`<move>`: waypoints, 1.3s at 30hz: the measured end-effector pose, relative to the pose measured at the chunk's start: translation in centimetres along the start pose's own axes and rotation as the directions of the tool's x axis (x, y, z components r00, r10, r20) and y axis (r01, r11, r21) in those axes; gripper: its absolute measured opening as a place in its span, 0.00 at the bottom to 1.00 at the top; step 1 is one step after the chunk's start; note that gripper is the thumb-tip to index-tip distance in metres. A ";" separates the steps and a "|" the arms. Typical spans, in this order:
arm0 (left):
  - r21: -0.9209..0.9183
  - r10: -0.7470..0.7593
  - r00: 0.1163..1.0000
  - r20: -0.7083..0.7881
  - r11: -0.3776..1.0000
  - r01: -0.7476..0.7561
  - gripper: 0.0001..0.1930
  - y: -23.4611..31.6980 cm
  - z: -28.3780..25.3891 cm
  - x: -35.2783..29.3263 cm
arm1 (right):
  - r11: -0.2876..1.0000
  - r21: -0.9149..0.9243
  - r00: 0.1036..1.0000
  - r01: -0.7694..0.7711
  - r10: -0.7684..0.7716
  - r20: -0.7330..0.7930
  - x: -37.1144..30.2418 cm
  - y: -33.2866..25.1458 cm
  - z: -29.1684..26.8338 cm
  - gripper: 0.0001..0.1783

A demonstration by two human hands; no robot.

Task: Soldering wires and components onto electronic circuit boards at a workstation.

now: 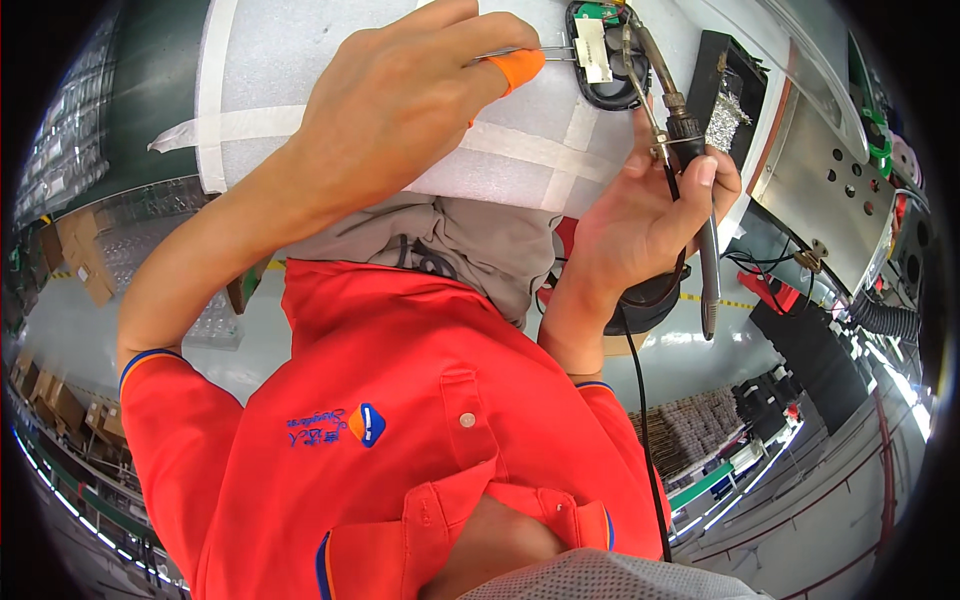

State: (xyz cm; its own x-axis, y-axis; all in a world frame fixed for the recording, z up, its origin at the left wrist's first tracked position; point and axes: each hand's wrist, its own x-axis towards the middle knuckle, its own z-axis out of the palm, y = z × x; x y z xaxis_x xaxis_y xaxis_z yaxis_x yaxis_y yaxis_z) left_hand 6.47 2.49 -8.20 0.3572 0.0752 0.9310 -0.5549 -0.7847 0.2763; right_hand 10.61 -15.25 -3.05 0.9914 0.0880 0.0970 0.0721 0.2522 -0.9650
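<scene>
My left hand (390, 105), an orange finger cot (520, 68) on one finger, is closed on metal tweezers (552, 50). Their tips reach the left edge of a small black oval housing (607, 96), which holds a green circuit board (596, 12) and a white rectangular piece (593, 52). Closed around a soldering iron (683, 128) with a dark grip is my right hand (640, 215). A thin metal guide tube (645, 95) is clamped alongside the iron. Both the iron's metal shaft and this tube point up over the housing's board end; whether the tip touches is unclear.
White foam sheeting with tape strips (530, 148) covers the bench. Right of the iron stands a black tray (712, 70) with silvery scraps (728, 122). Farther right is a perforated metal box (830, 190). A black cable (640, 400) hangs below my right hand.
</scene>
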 end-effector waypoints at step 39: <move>0.163 0.084 0.996 0.012 0.983 -0.085 0.09 0.0 0.0 -0.2 | 0.984 -0.156 0.996 0.082 -0.075 0.051 1.4 -1.4 -0.9 0.08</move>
State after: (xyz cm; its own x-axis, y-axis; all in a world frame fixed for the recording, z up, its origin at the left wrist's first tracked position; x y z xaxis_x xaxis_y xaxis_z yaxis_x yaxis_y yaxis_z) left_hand 6.42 2.51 -8.36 0.3184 0.0018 0.9479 -0.4528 -0.8782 0.1538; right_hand 12.02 -16.30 -1.77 0.9764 0.1174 0.1811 0.1691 0.1055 -0.9799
